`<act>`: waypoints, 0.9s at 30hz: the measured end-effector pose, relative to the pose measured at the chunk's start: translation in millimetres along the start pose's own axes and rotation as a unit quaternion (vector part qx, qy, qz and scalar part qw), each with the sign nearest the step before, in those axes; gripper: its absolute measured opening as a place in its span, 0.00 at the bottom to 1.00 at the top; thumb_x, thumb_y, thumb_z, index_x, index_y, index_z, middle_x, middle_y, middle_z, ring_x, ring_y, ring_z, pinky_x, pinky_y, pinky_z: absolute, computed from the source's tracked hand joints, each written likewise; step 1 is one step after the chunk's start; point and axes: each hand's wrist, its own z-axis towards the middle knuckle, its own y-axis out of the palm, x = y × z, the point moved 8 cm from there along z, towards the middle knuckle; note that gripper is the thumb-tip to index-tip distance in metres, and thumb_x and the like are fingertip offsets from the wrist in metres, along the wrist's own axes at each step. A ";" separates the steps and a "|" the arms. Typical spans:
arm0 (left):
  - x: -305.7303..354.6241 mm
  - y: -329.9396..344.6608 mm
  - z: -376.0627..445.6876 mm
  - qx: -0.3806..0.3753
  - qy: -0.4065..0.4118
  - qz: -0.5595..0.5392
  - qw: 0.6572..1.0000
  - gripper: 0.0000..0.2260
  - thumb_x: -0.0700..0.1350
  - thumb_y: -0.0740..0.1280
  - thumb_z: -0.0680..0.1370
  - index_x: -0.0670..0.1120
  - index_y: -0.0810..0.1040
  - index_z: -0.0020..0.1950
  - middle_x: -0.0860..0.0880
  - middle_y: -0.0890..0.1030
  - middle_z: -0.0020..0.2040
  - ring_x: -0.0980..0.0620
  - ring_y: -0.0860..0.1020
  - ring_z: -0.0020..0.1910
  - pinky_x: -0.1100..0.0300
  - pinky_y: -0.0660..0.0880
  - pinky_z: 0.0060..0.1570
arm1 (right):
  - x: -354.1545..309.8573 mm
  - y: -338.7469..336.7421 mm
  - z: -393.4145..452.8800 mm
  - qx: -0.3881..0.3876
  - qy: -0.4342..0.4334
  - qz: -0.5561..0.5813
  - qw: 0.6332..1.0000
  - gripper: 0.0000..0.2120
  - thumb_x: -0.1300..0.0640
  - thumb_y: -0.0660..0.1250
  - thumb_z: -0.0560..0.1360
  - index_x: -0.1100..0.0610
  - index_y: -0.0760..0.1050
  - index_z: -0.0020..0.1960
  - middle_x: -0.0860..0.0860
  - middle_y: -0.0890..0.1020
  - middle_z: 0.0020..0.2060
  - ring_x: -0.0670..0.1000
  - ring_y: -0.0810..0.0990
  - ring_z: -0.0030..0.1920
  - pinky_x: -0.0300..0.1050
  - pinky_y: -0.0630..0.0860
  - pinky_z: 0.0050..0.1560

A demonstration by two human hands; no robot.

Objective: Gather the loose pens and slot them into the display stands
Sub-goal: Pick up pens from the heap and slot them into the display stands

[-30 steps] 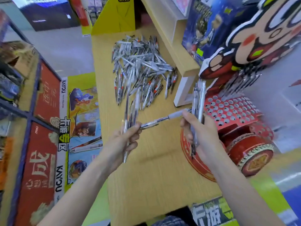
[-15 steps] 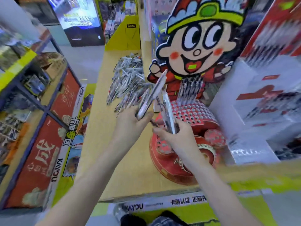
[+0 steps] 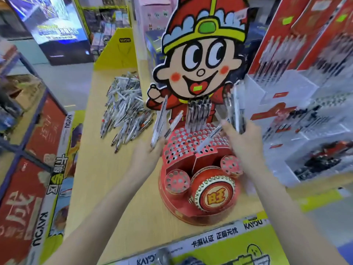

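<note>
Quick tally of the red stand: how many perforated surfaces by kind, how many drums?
On the red display stand:
Large holed deck: 1
Small round holed caps: 2
Gold-studded drum: 1
Total: 4

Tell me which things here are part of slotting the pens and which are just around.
Job:
- loose pens heaped on the shelf
- red display stand, pens already in its back holes
- left hand holding pens
- right hand holding pens

Around:
- cartoon figure
- boxed pens at right
- lit screen

Two bare forearms — no sleeves, rings or watch in view
</note>
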 end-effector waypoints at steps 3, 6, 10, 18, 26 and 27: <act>-9.6 12.1 9.3 -0.035 0.007 0.055 0.998 0.13 0.48 0.58 0.81 0.48 0.73 0.38 0.52 0.70 0.27 0.54 0.67 0.25 0.60 0.64 0.30 | -14.8 -11.1 17.6 0.084 -0.087 -0.092 0.988 0.09 0.53 0.66 0.76 0.54 0.69 0.40 0.50 0.74 0.31 0.49 0.71 0.32 0.39 0.61 0.31; -13.7 19.1 15.9 -0.041 0.032 0.067 0.996 0.13 0.47 0.57 0.82 0.45 0.75 0.41 0.55 0.74 0.29 0.59 0.72 0.28 0.60 0.68 0.32 | -18.2 4.0 24.9 0.087 -0.156 -0.185 0.966 0.09 0.55 0.65 0.77 0.57 0.68 0.42 0.45 0.65 0.28 0.52 0.64 0.30 0.44 0.55 0.31; -20.1 19.5 15.0 -0.045 0.053 0.046 0.997 0.10 0.48 0.57 0.81 0.49 0.76 0.44 0.59 0.78 0.34 0.66 0.76 0.33 0.72 0.67 0.31 | -22.0 15.5 26.6 0.099 -0.234 -0.214 0.943 0.12 0.55 0.66 0.75 0.64 0.72 0.43 0.42 0.64 0.27 0.52 0.64 0.28 0.41 0.50 0.31; -18.2 18.4 6.4 -0.014 0.063 -0.001 0.998 0.10 0.46 0.58 0.81 0.48 0.75 0.42 0.56 0.79 0.33 0.64 0.75 0.33 0.70 0.68 0.33 | -19.9 33.3 30.7 0.058 -0.274 -0.248 0.928 0.11 0.55 0.66 0.73 0.64 0.73 0.42 0.52 0.71 0.27 0.51 0.66 0.26 0.39 0.59 0.30; -3.6 21.6 3.6 -0.002 0.062 -0.018 0.998 0.11 0.44 0.58 0.81 0.50 0.72 0.39 0.56 0.75 0.27 0.63 0.73 0.27 0.73 0.67 0.31 | 9.3 53.8 36.4 0.038 -0.202 -0.247 0.947 0.13 0.54 0.65 0.77 0.65 0.73 0.46 0.61 0.77 0.30 0.63 0.76 0.29 0.45 0.65 0.30; -4.4 21.7 3.2 -0.002 0.058 -0.023 0.998 0.11 0.44 0.58 0.81 0.50 0.72 0.40 0.55 0.76 0.28 0.63 0.73 0.27 0.72 0.67 0.31 | 11.9 53.6 37.1 0.034 -0.186 -0.238 0.953 0.13 0.54 0.65 0.77 0.65 0.74 0.46 0.61 0.77 0.31 0.63 0.76 0.31 0.46 0.66 0.30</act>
